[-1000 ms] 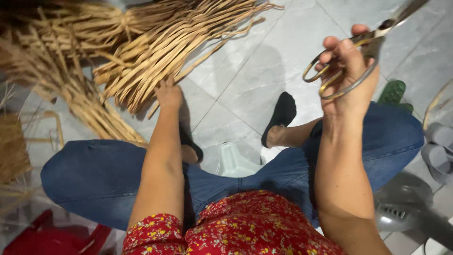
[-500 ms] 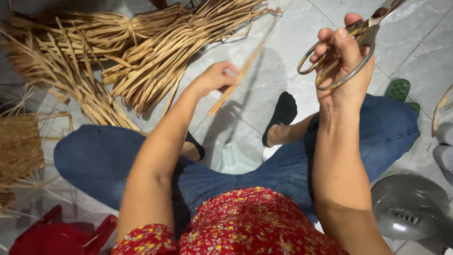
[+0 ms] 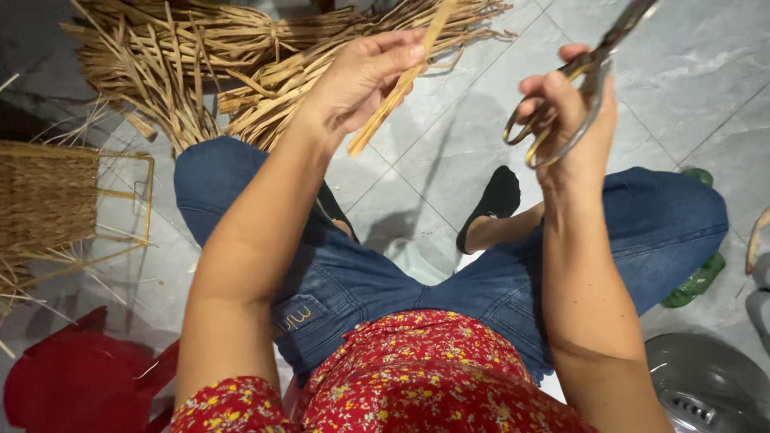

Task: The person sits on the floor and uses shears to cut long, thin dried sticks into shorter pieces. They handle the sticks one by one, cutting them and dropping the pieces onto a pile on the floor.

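My left hand (image 3: pixel 365 76) is raised over my lap and grips a flat tan straw strip (image 3: pixel 401 80) that slants up past the top edge. My right hand (image 3: pixel 573 120) is raised at the upper right, fingers through the loops of metal scissors (image 3: pixel 589 68) whose blades point up and right. The strip and the scissors are apart. Bundles of the same dried straw (image 3: pixel 233 56) lie on the tiled floor beyond my left knee. I sit cross-legged in blue jeans, with a black-socked foot (image 3: pixel 493 204) between my knees.
A partly woven straw piece on a wire frame (image 3: pixel 56 192) lies at the left. A red object (image 3: pixel 72 377) sits at the lower left. A green sandal (image 3: pixel 698 277) lies under my right knee, and a grey fan housing (image 3: pixel 710 385) is at the lower right.
My left hand pulled one strip out of the straw pile and lifted it up toward the scissors. The right hand with the scissors stayed raised and shifted slightly left.
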